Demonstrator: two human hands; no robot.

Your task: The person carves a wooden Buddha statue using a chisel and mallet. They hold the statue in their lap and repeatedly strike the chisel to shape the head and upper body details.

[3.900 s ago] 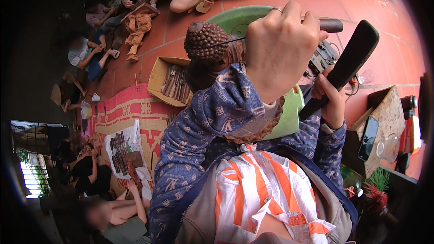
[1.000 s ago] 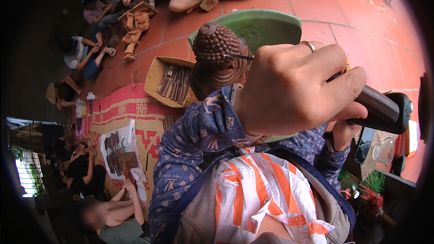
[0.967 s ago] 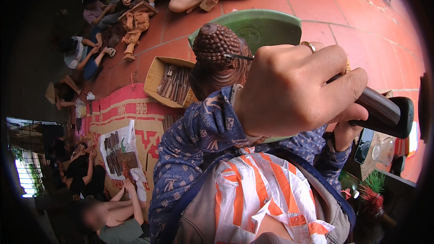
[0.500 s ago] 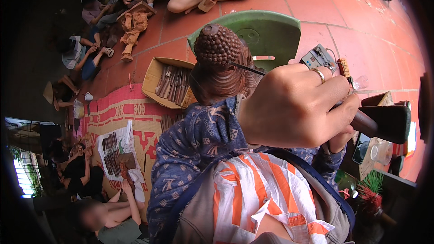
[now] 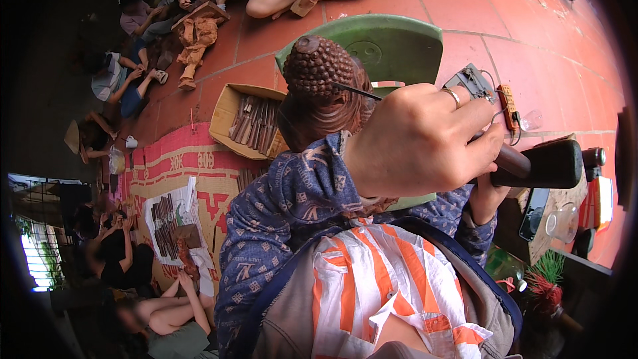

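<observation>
A dark brown carved wooden head (image 5: 319, 70), covered in rows of round knobs, stands in front of me. My left hand (image 5: 415, 139), wearing a ring, is wrapped round a chisel (image 5: 513, 161). Its thin dark blade reaches left, and its tip meets the knobbed part of the carving. Lower right, partly hidden behind the left hand, my right hand (image 5: 488, 201) is closed and seems to grip a black mallet (image 5: 558, 163). The mallet's head is up against the butt of the chisel's wooden handle; whether they touch I cannot tell.
Behind the carving is a green plastic chair (image 5: 399, 43). A cardboard box (image 5: 226, 110) of chisels lies left, near a patterned mat (image 5: 166, 149) with more tools. Right are a grey device (image 5: 470, 80), an orange power strip (image 5: 508, 106) and a phone (image 5: 533, 213). Several people sit left.
The mallet has shifted left and slightly up, to the chisel's butt. My left hand and the chisel have moved a little left and up, the tip now higher on the knobs.
</observation>
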